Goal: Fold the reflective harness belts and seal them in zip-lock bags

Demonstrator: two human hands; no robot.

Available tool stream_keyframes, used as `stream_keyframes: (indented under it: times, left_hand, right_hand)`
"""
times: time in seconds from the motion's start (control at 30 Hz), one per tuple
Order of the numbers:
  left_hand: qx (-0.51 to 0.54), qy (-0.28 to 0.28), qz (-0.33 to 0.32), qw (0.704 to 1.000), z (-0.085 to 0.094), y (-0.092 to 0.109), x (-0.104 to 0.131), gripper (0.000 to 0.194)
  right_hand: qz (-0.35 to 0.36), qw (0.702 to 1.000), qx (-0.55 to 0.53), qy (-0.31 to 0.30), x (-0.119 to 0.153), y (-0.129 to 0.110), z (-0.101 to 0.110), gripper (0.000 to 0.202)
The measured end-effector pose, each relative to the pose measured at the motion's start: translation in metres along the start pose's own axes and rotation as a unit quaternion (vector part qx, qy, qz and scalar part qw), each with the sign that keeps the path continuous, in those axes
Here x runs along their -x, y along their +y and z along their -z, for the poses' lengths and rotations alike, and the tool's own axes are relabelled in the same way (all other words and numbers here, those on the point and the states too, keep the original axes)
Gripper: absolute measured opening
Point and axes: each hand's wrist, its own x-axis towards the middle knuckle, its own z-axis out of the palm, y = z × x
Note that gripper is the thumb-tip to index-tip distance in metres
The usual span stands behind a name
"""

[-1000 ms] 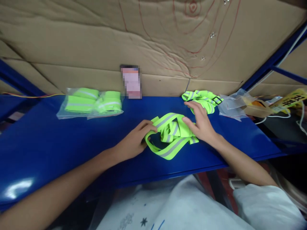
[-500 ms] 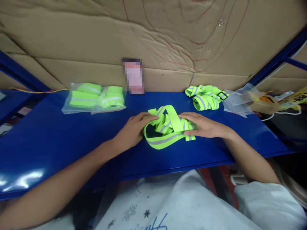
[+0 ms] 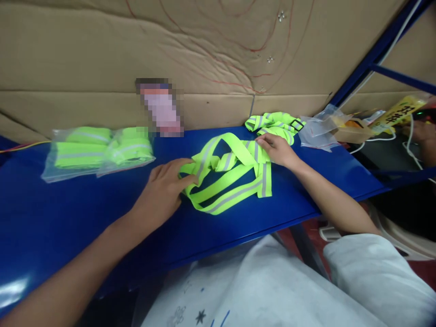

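A loose tangle of neon-yellow reflective strap [image 3: 235, 190] with a grey stripe lies spread in loops on the blue table. At its left side my left hand [image 3: 166, 184] closes thumb and fingers round the looped bands. My right hand [image 3: 277, 149] pinches the strap at the upper right of the tangle, fingers bent and thumb against it. Right behind that hand lies another bundle of the same strap [image 3: 272, 121], with a black buckle [image 3: 297, 125] at its right end.
Two clear bags of folded neon strap [image 3: 88, 147] lie at the back left. A phone-like object [image 3: 160, 109], blurred out, leans on the cardboard wall [image 3: 102, 54]. Clear plastic bags [image 3: 320, 129] and a small cardboard box [image 3: 350, 131] are at the right. Another person's hand [image 3: 427, 136] shows at the far right.
My hands have moved farther apart, and the strap's loops are spread wider between them. My right hand has shifted up toward the buckled bundle. The view has turned to the right.
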Motion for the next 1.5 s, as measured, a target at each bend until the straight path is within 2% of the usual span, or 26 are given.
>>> stream_keyframes:
  times: [0.13,0.23,0.3,0.37,0.47,0.57,0.7,0.83,0.9,1.0,1.07,1.13,1.27,1.33,1.4,1.5]
  left_hand:
    - [-0.049,0.055,0.045,0.996,0.018,-0.008,0.003,0.042]
    - [-0.063,0.089,0.058,0.992,0.025,-0.011,0.006,0.038]
    - [-0.063,0.112,0.042,0.991,0.026,-0.007,0.006,0.037]
    - [-0.053,0.134,0.019,0.989,0.024,0.0,0.005,0.035]
    - [-0.031,0.153,-0.011,0.988,0.018,0.01,0.002,0.037]
    - [-0.016,0.123,-0.004,0.992,0.011,0.016,-0.002,0.037]
    - [-0.033,0.058,0.004,0.998,0.0,0.016,-0.004,0.047]
    - [-0.045,0.017,-0.009,0.999,-0.001,0.012,-0.002,0.039]
    - [-0.064,0.024,0.009,0.998,0.003,0.01,-0.001,0.044]
    - [-0.128,0.091,0.06,0.986,0.01,0.007,0.001,0.049]
    - [-0.16,0.135,0.071,0.975,0.012,0.007,0.002,0.045]
    - [-0.156,0.151,0.058,0.974,0.012,0.008,0.002,0.037]
    - [-0.082,0.153,0.024,0.985,0.009,0.02,0.0,0.016]
    - [-0.037,0.17,-0.015,0.985,0.01,0.028,0.0,0.007]
    - [0.008,0.198,-0.066,0.978,0.011,0.039,0.001,0.011]
    - [0.048,0.217,-0.127,0.967,0.013,0.055,0.002,0.025]
  right_hand:
    - [-0.023,0.997,0.052,0.057,-0.003,0.008,0.004,0.035]
    - [0.043,0.987,0.143,0.065,0.001,0.002,0.008,0.034]
    - [0.106,0.973,0.204,0.038,0.006,-0.006,0.008,0.037]
    - [0.13,0.961,0.244,-0.013,0.01,-0.012,0.005,0.045]
    - [0.108,0.95,0.284,-0.069,0.014,-0.017,-0.001,0.054]
    - [0.084,0.953,0.285,-0.056,0.013,-0.017,-0.004,0.049]
    - [0.078,0.969,0.232,0.011,0.011,-0.017,0.0,0.046]
    - [0.096,0.978,0.156,0.096,0.01,-0.015,0.007,0.045]
    - [0.11,0.979,0.123,0.123,0.01,-0.015,0.009,0.046]
    - [0.107,0.98,0.083,0.143,0.011,-0.02,0.01,0.05]
    - [0.083,0.985,0.049,0.142,0.013,-0.026,0.011,0.051]
    - [0.056,0.99,0.015,0.13,0.017,-0.032,0.011,0.049]
    - [0.076,0.993,-0.016,0.088,0.028,-0.045,0.007,0.043]
    - [0.078,0.993,-0.063,0.066,0.032,-0.052,0.003,0.04]
    - [0.052,0.987,-0.146,0.036,0.036,-0.059,-0.001,0.038]
    - [-0.002,0.959,-0.282,-0.019,0.041,-0.07,-0.007,0.033]
